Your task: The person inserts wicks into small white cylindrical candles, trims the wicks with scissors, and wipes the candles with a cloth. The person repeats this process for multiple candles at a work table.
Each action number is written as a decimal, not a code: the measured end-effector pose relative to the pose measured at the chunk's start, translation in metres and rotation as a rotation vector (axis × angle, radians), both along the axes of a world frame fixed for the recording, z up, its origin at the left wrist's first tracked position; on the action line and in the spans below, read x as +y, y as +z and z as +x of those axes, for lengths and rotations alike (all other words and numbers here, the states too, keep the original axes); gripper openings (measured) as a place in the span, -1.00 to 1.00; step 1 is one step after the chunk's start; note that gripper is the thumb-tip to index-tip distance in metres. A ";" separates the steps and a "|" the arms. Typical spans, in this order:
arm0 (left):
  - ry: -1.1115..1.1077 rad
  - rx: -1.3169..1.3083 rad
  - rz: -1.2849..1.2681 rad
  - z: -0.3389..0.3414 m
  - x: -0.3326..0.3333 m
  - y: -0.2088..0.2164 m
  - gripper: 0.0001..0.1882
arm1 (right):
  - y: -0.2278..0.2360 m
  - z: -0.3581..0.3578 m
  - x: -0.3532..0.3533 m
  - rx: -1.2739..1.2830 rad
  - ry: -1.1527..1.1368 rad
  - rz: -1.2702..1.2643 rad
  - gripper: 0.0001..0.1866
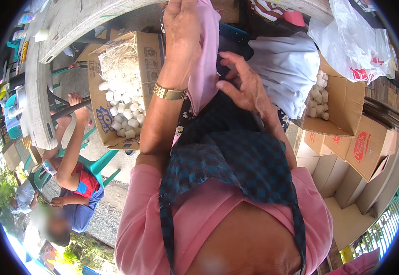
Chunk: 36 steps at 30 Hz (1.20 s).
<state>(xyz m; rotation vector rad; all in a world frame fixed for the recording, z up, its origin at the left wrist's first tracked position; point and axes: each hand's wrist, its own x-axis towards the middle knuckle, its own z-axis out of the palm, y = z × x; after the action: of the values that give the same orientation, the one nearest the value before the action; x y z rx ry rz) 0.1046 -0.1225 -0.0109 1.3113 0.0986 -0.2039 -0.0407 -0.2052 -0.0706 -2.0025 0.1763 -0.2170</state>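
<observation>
My left hand [182,25] reaches to the top edge beside a strip of pink cloth [205,59], a gold-coloured watch on its wrist. Its fingertips run out of the picture, so their grip does not show. The pink cloth hangs down over my lap. To the right of it, my right hand [247,85] is raised with fingers apart and slightly bent, nothing visible in them. Just beyond that hand a pale grey-blue cloth [284,68] drapes down. A blue-and-black checked apron [227,160] covers my front.
On the left, a cardboard box [151,64] holds small white cylinders [124,110] and pale stringy fibre [119,59]. Another open box [341,98] with similar cylinders stands right, under a white plastic bag [353,41]. Wooden planks [80,23] cross the top left. A person [78,197] sits at left.
</observation>
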 end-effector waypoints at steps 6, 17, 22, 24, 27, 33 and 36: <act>-0.255 0.014 0.003 -0.002 0.000 -0.010 -0.68 | -0.030 0.003 0.028 -0.014 0.039 -0.176 -0.73; -0.044 -0.545 0.391 0.008 0.059 0.033 -0.66 | 0.039 0.000 0.019 -0.337 0.080 -0.139 -0.77; 0.200 -0.402 1.138 -0.002 0.173 0.039 -0.69 | 0.055 -0.003 0.022 -0.357 0.326 -0.177 -0.76; 0.382 -0.334 1.505 -0.025 0.210 0.002 -0.65 | 0.042 -0.010 -0.014 -0.346 -0.007 -0.072 -0.81; 0.521 -0.458 1.624 -0.047 0.210 -0.024 -0.61 | 0.039 -0.033 -0.099 -0.402 -0.645 -0.134 -0.74; 0.046 -0.659 0.826 -0.056 0.119 -0.043 -0.75 | -0.078 -0.094 -0.238 0.103 -0.888 -0.097 -0.62; -0.404 -0.686 0.489 -0.045 0.026 -0.076 -0.75 | -0.078 -0.151 -0.242 0.204 -1.033 -0.152 -0.62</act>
<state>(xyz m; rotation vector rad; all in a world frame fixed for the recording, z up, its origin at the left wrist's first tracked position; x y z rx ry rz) 0.0596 -0.0966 -0.0873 1.8153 -0.7450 -0.0606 -0.1913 -0.4473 -0.1486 -1.9066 1.3557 -0.6853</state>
